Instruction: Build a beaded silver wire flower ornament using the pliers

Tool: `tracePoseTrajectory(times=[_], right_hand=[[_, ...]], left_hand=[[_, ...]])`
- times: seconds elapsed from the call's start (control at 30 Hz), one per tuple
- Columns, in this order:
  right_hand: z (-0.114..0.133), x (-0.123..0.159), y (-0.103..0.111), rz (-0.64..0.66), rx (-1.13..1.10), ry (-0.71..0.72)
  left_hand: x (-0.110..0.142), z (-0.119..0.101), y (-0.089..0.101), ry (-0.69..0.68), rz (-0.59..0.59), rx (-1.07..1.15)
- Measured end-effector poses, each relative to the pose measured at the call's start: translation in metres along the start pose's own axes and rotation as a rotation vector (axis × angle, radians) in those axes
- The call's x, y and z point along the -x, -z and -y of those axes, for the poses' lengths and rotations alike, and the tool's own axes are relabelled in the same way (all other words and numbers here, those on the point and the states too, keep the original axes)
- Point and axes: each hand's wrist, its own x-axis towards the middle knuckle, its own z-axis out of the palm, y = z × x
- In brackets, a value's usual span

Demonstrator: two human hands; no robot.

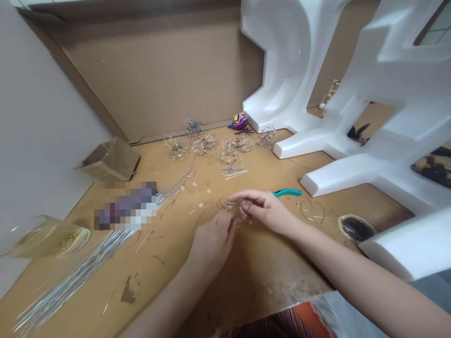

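My left hand (213,242) and my right hand (265,210) meet over the middle of the wooden table (246,272). Both are closed in a pinch on a small piece of thin wire with clear beads (227,205) just above the tabletop. The right forefinger stretches left along the wire. Green-handled pliers (288,192) lie right behind my right hand. A few loose clear beads (200,205) lie scattered to the left of the hands.
Several finished wire-and-bead flowers (204,143) stand in a row at the back. A bundle of straight wires (88,263) lies at the left by a clear container (45,237). White foam blocks (369,136) fill the right side; a cardboard box (109,160) sits far left. A wire ring (313,210) lies at the right.
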Motion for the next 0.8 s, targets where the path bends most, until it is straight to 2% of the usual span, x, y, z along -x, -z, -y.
tracePoseTrajectory(times=[0.1,0.23,0.3,0.4,0.47,0.53,0.6,0.67,0.8], right_hand=[[0.002,0.001,-0.002,-0.037,0.143,0.114],[0.009,0.002,0.0,-0.151,0.402,0.396],[0.012,0.003,0.002,-0.223,0.422,0.428],[0.016,0.004,0.006,-0.347,0.367,0.414],[0.016,0.004,0.007,-0.391,0.377,0.467],[0.015,0.005,0.007,-0.34,0.466,0.574],[0.013,0.007,0.005,-0.211,0.583,0.689],[0.011,0.008,0.003,-0.093,0.691,0.777],[0.008,0.013,-0.002,0.0,0.877,0.839]], left_hand=[[-0.001,-0.008,0.001,0.041,-0.02,0.051],[-0.007,-0.015,0.009,0.254,0.016,0.618],[-0.011,-0.012,0.015,0.364,-0.037,0.859],[-0.016,-0.003,0.02,0.456,-0.164,1.065],[-0.018,0.002,0.02,0.548,-0.108,1.217],[-0.019,0.005,0.018,0.634,0.074,1.357],[-0.019,0.006,0.015,0.633,0.224,1.453],[-0.018,0.006,0.014,0.568,0.263,1.51],[-0.019,0.011,0.017,0.494,0.278,1.562]])
